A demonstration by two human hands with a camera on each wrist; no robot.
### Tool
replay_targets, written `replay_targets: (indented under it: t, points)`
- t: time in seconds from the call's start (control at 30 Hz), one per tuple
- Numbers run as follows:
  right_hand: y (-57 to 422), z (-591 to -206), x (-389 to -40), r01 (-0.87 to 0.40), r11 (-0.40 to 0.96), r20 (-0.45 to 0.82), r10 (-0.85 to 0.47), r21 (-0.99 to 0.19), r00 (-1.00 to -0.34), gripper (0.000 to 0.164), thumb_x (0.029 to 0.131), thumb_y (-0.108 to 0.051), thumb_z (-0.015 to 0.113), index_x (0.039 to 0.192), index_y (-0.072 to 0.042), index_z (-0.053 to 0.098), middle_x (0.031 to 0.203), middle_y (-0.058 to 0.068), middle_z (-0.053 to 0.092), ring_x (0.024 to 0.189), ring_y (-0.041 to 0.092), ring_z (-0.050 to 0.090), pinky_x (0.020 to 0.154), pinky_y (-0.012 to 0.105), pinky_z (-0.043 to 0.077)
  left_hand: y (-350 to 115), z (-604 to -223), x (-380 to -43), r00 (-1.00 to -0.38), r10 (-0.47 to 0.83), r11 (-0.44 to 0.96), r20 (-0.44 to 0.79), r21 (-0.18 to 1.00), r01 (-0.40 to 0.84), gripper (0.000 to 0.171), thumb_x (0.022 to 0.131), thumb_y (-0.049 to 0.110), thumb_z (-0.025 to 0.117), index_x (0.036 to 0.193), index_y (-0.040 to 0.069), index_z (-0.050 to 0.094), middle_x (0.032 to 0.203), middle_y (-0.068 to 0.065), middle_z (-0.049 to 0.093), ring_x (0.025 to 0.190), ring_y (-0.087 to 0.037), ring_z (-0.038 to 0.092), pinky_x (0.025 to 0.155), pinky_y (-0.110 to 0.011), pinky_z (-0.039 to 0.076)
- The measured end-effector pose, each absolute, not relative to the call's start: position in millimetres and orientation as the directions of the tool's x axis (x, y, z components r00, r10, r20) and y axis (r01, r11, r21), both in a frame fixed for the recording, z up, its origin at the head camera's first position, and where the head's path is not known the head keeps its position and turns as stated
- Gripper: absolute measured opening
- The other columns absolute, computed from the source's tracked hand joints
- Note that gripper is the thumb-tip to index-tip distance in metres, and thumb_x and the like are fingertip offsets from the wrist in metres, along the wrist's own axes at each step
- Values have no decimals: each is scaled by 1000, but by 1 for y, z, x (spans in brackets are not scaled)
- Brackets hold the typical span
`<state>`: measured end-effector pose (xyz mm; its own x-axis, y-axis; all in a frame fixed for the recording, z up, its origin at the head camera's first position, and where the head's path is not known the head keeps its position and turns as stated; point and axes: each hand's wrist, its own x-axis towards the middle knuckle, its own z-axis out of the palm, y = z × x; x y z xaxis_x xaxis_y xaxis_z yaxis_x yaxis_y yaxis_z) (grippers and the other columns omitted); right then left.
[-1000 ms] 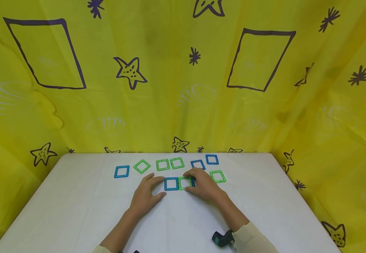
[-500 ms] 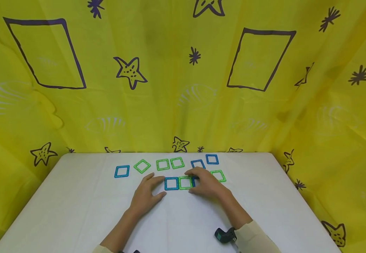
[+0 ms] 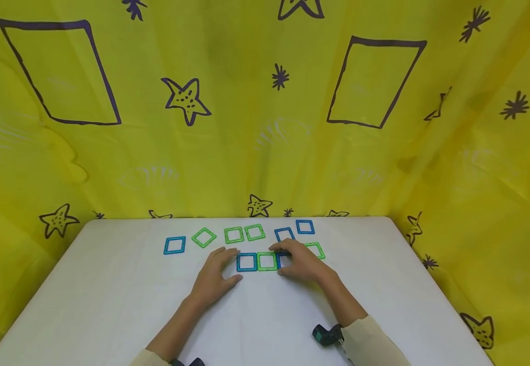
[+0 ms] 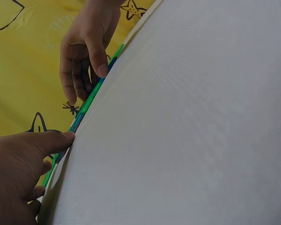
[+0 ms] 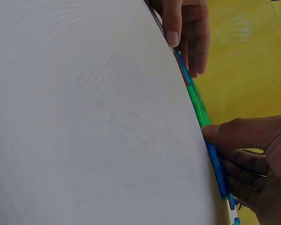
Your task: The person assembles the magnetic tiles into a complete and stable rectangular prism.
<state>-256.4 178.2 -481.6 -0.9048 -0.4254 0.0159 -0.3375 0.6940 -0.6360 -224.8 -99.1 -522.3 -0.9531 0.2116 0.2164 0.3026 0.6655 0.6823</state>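
Three square frame-shaped magnetic tiles lie side by side in a row in the head view: a blue tile [image 3: 247,269], a green tile [image 3: 267,269] and a dark blue tile [image 3: 279,261]. My left hand [image 3: 213,277] rests at the left end, thumb and fingers spread apart near the blue tile's left corners. At the right end, my right hand [image 3: 300,261] holds the dark blue tile between thumb and fingers, front to back, hiding much of it. The right wrist view shows the right thumb [image 5: 210,132] where green meets dark blue.
Behind the row lie loose tiles: a blue one [image 3: 175,252], a tilted green one [image 3: 196,242], two more green ones, and two blue ones at the right, one partly behind the right hand. Another green tile [image 3: 321,250] lies right of that hand. A yellow curtain [image 3: 237,152] borders the white table [image 3: 123,295].
My right hand has shifted slightly right, uncovering the green tile and the dark blue tile's left part. The left hand and the row stay put; the head view has tilted a little.
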Motion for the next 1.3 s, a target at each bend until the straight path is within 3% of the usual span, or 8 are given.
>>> replay_targets:
  t: [0.17,0.43,0.77,1.3]
  points:
    - [181,-483,-254,-337,674,21,-431,-657,-902,53,87,-8,87,136,-15,69,134,1,65,129,26,57,112,48,45,-88,-524,-229,-945,244,667,219,669,328,60,86,20,88,141,12,65,146,-7,61,148,-35,38,119,-54,35]
    - [177,-488,-256,-384,651,52,-469,-655,-882,52,87,-10,86,136,-13,69,135,0,67,131,26,57,113,48,44,-74,-524,-240,-924,268,688,273,617,382,59,84,27,92,135,7,70,134,-11,61,132,-34,46,110,-50,46]
    - [173,-485,-255,-376,658,46,-460,-652,-886,52,87,-10,87,136,-12,69,133,0,67,129,24,58,112,45,45,-67,-526,-246,-883,309,686,353,561,464,49,82,29,92,124,9,78,119,-9,62,119,-35,48,104,-54,43]
    - [184,-482,-257,-362,692,43,-433,-624,-901,54,85,-12,89,135,-13,69,132,1,68,126,24,60,111,47,46,-63,-527,-251,-883,316,698,347,545,464,47,83,32,92,123,11,79,118,-6,62,118,-32,48,104,-52,44]
